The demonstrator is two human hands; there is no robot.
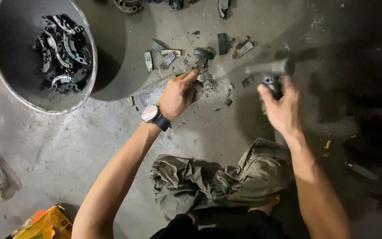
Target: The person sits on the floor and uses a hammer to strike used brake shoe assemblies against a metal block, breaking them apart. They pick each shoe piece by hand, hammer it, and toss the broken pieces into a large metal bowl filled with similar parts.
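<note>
The right hand [284, 108] is closed tight around the handle of a hammer [271, 68]. The head of the hammer is lifted and blurred, up and to the right of the small flat metal plate [153, 92] on the floor, so the tool is in swing, not at rest. The left hand [180, 94] has its fingers [191, 77] curled down on a small grey piece [201, 79] at the right edge of that plate. It pinches the piece against the hard surface, prob. to keep it from jumping; how much of the piece the fingers cover I cannot tell. There is a wristwatch [152, 115] on the left wrist.

Around the plate lie broken bits and dark lining strips [223, 43], mostly above and to the right of it, w/ fine crumbs close by. The hard plate seems to serve as an anvil. Far left of the plate stands a round metal basin [89, 48] w/ curved metal shoes [60, 48] heaped inside, which looks like sorted pieces kept apart from the debris. Below the plate, near the person's knees, lies a crumpled olive cloth [217, 177]. At the lower left corner is an orange carton [45, 223].
</note>
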